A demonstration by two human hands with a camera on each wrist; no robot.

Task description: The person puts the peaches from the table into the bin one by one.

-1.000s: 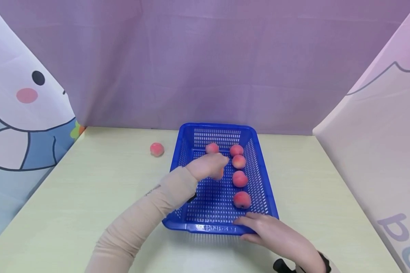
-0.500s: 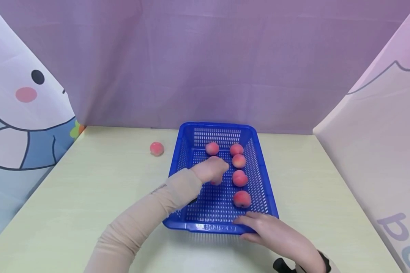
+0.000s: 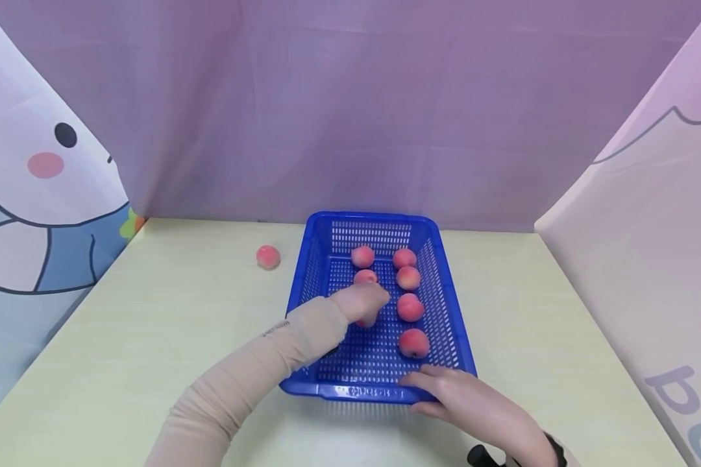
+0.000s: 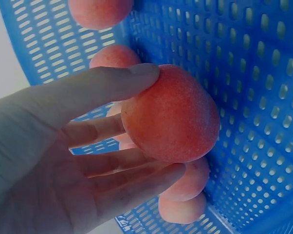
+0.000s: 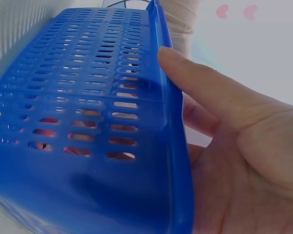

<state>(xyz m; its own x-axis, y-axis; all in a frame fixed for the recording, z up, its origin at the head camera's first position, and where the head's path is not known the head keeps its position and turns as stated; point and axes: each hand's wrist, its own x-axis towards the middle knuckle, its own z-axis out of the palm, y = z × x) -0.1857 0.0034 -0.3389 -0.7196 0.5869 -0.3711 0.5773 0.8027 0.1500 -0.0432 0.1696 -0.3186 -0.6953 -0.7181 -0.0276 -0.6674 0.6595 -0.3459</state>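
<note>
My left hand (image 3: 359, 302) reaches down inside the blue plastic basket (image 3: 380, 390). Its thumb and fingers hold a peach (image 4: 171, 114), seen large in the left wrist view and mostly covered by the hand in the head view. Just behind that hand lie two peaches, one (image 3: 365, 277) close to it and one (image 3: 362, 257) farther back. Several more peaches (image 3: 410, 307) form a row along the basket's right side. At the near right corner, my right hand (image 3: 452, 392) grips the basket rim, its thumb outside in the right wrist view.
One loose peach (image 3: 268, 257) sits on the pale table (image 3: 122, 363), left of the basket's far end. A purple cloth (image 3: 339, 117) hangs behind the table, and printed panels (image 3: 648, 259) stand at both sides.
My left hand has moved a little toward the near end of the basket with the peach. The peach behind it has come into view. My right hand has stayed on the rim.
</note>
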